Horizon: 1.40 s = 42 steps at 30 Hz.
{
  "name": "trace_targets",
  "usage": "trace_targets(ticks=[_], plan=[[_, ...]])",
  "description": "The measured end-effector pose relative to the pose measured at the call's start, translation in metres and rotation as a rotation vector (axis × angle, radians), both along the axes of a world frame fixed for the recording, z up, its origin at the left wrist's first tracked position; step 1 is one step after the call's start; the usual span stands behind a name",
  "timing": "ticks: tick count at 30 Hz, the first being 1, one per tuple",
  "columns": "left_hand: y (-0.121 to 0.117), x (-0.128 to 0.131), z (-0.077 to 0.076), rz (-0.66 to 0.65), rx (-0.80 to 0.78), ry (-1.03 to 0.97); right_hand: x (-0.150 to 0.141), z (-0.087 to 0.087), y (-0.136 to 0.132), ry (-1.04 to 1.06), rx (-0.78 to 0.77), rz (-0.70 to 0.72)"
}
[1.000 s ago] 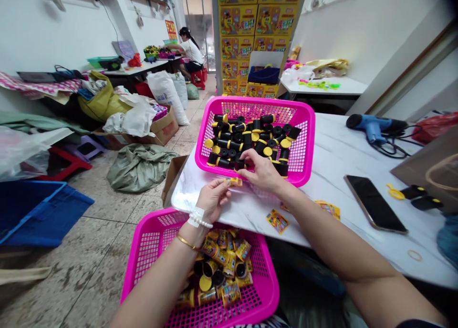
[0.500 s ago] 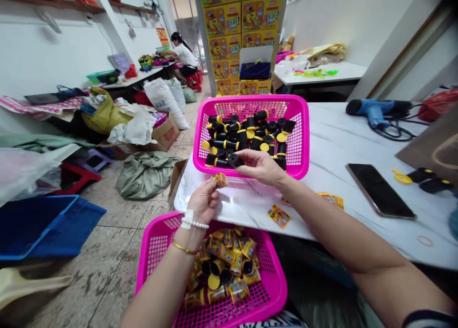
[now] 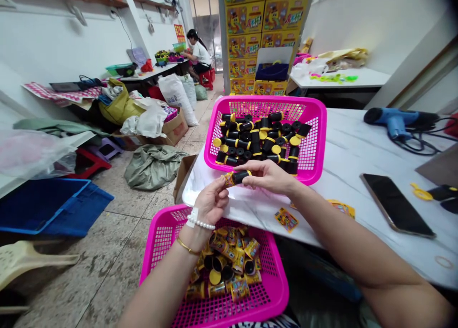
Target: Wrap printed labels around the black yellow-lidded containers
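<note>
Between the fingers of my right hand (image 3: 266,175) is a small black cylinder with a yellow end (image 3: 241,176). My left hand (image 3: 212,199) pinches a yellow printed sleeve (image 3: 229,179), which meets the cylinder's left end; how far it goes over it I cannot tell. Just behind my hands, a pink basket (image 3: 318,163) on the table holds many bare black cylinders with yellow caps (image 3: 255,142). Below my left wrist, a second pink basket (image 3: 277,297) holds similar pieces in printed yellow wrapping (image 3: 232,251).
Flat printed sleeves (image 3: 286,219) lie on the marble-patterned table (image 3: 250,204). To the right are a phone (image 3: 397,204), a blue heat gun (image 3: 397,120) and a rubber band (image 3: 444,261). Stacked yellow boxes (image 3: 245,46) stand behind. A person (image 3: 198,53) sits at a far table.
The black cylinder has been turned on its side and brought against the sleeve in my left hand. My hands have come together. The camera view has swung slightly left.
</note>
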<state>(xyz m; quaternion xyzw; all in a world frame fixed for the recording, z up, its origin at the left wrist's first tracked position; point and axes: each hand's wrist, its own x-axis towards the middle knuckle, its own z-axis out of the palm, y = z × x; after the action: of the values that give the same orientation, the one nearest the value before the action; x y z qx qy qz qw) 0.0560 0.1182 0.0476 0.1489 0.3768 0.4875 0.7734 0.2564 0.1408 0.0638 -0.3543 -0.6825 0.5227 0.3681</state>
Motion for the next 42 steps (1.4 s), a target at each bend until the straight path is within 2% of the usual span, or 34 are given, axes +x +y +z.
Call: trace_targets(ticks=[4, 11, 16, 19, 23, 26, 29, 32, 37, 42], plan=[[0.0, -0.001, 0.001, -0.007, -0.013, -0.075, 0.001, 0.001, -0.001, -0.081, 0.127, -0.035], [-0.002, 0.003, -0.003, -0.005, 0.019, -0.021, -0.002, 0.0, -0.004, -0.152, 0.272, -0.068], [-0.002, 0.002, -0.004, 0.027, -0.026, -0.025, -0.001, 0.002, -0.005, -0.338, 0.411, -0.048], [-0.004, 0.002, -0.006, 0.018, -0.029, -0.023, 0.001, 0.002, -0.005, -0.379, 0.468, -0.032], [-0.006, 0.002, -0.012, 0.011, 0.046, 0.032, 0.0, 0.0, -0.007, -0.378, 0.542, -0.006], [-0.008, 0.001, -0.017, 0.021, 0.129, 0.132, -0.004, -0.001, -0.008, -0.385, 0.629, -0.067], [-0.01, -0.003, -0.019, 0.103, 0.185, 0.235, -0.006, -0.002, -0.009, -0.356, 0.663, -0.176], [-0.014, -0.009, -0.015, 0.182, 0.234, 0.288, -0.008, -0.002, -0.01, -0.286, 0.635, -0.195], [-0.019, -0.019, -0.008, -0.094, 0.275, 0.289, -0.015, -0.009, -0.014, -0.203, 0.63, -0.111], [-0.016, -0.018, -0.017, -0.101, 0.334, 0.344, -0.021, -0.021, -0.014, -0.191, 0.631, -0.03]])
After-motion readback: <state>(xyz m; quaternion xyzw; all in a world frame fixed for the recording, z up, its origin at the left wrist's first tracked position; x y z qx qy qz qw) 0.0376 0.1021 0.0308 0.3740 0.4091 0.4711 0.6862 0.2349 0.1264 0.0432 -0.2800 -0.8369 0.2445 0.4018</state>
